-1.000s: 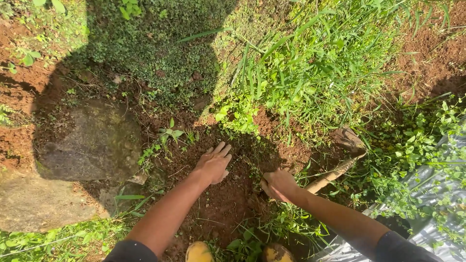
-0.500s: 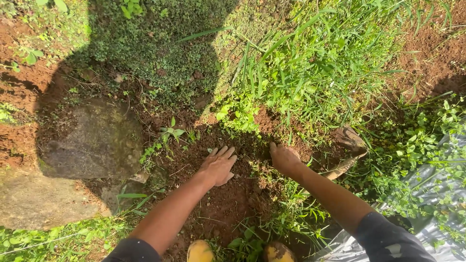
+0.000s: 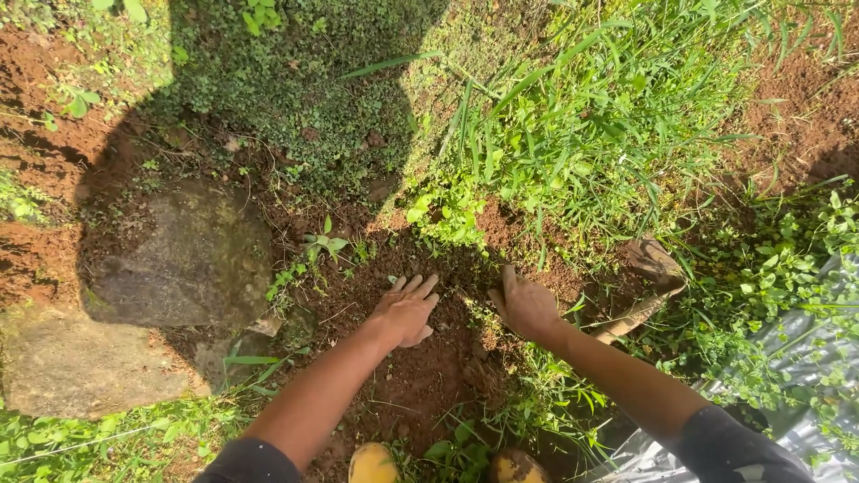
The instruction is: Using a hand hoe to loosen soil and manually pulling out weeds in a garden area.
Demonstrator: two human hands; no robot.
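The left hand (image 3: 404,309) lay flat, fingers spread, on the bare red soil (image 3: 420,376). The right hand (image 3: 523,304) (fingers loose, gripping nothing) rested beside it, nearer the grass clump (image 3: 555,152) just beyond both.

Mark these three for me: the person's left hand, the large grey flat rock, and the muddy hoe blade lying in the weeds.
left hand (image 3: 407,310), head view, back of the hand.
large grey flat rock (image 3: 183,259), head view, middle of its top face.
muddy hoe blade (image 3: 653,259), head view, centre of the soil-caked blade.
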